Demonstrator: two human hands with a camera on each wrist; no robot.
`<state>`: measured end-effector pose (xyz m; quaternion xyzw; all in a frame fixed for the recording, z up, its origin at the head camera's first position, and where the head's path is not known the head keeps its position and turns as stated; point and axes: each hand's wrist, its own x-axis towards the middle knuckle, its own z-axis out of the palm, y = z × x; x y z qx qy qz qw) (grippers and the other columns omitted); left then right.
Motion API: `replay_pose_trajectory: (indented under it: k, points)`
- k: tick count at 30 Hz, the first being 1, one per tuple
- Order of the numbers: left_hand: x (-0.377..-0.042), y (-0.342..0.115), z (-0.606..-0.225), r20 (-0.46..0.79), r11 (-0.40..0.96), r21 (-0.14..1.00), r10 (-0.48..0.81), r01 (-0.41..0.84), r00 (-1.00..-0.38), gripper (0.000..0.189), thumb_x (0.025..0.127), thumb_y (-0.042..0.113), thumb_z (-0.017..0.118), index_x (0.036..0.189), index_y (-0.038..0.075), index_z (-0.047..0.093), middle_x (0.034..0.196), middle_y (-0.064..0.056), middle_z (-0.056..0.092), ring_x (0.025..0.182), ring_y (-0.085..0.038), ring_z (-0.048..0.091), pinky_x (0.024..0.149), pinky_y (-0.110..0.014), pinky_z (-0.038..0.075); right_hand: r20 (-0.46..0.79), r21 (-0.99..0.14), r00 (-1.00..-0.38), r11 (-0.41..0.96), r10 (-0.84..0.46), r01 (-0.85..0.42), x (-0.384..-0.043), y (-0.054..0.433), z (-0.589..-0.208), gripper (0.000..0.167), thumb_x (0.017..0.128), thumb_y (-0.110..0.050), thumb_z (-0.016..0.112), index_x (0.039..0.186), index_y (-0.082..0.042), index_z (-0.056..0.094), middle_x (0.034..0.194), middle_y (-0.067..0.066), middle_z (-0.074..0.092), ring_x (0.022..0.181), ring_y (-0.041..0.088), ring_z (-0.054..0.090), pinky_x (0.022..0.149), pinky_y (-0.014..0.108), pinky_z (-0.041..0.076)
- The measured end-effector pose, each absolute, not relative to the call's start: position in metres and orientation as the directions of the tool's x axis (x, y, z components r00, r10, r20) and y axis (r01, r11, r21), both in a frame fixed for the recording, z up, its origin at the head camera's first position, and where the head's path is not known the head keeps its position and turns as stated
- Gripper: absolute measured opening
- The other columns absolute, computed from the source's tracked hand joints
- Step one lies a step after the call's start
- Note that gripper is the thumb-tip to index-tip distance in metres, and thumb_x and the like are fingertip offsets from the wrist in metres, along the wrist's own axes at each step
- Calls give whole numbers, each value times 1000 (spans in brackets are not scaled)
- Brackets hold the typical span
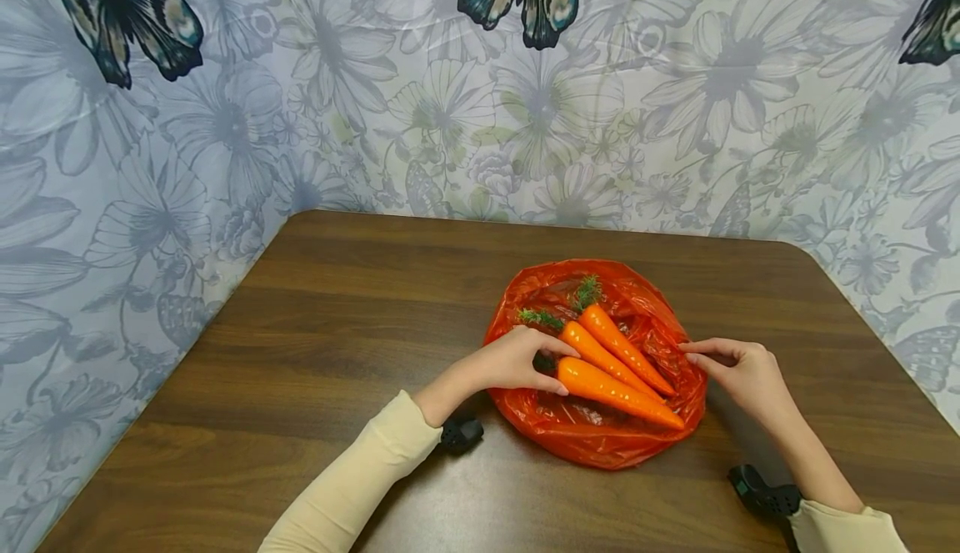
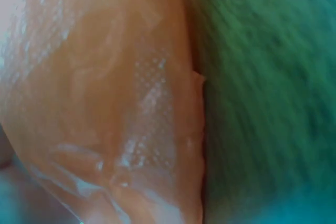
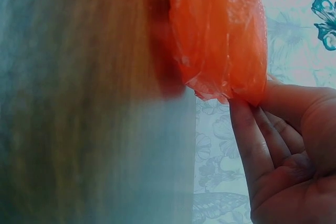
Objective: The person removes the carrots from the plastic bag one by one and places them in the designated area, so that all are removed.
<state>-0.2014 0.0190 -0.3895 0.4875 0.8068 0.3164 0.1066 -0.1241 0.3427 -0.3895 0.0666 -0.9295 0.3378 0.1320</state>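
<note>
A red plastic bag point(image 1: 600, 451) lies spread in a round heap on the table, its rim gathered up. Three orange carrots lie side by side in it: an upper carrot point(image 1: 626, 348), a middle carrot point(image 1: 600, 359) and a lower carrot point(image 1: 618, 396). Green tops point(image 1: 587, 293) show on two of them. My left hand point(image 1: 517, 359) holds the thick end of the lower carrot between thumb and fingers, partly hiding its dark green top. My right hand point(image 1: 742, 374) pinches the bag's right rim; the right wrist view shows the film point(image 3: 226, 40) between thumb and fingers.
The brown wooden table point(image 1: 337, 311) carries the bag right of its middle. Behind it hangs a pale flowered cloth point(image 1: 360, 119) with butterflies. Black wrist devices sit at the left wrist point(image 1: 461, 434) and the right wrist point(image 1: 761, 493).
</note>
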Motion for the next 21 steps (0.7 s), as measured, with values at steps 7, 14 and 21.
replay_pose_trajectory:
  k: [7,14,21]
  points:
    - [-200,19,-388,166,297,641,846,707,-506,47,79,30,77,121,13,65,116,2,63,103,-1,54,85,-15,41,291,-614,-956,760,-37,-216,-123,343,-390,14,83,-6,72,95,-1,74,90,13,69,73,-5,58,56,15,49]
    - [-199,19,-387,164,295,658,842,692,-514,48,79,29,77,122,13,64,117,2,63,105,-2,54,86,-16,41,292,-612,-956,761,-39,-217,-123,343,-390,13,83,-6,71,95,-1,74,91,14,69,74,-6,57,57,14,49]
    - [-199,19,-386,169,288,666,840,688,-516,48,79,28,77,122,13,64,116,2,63,103,-1,54,84,-15,42,297,-608,-954,762,-44,-224,-123,343,-390,13,83,-5,71,95,-1,74,90,13,69,74,-6,57,57,14,49]
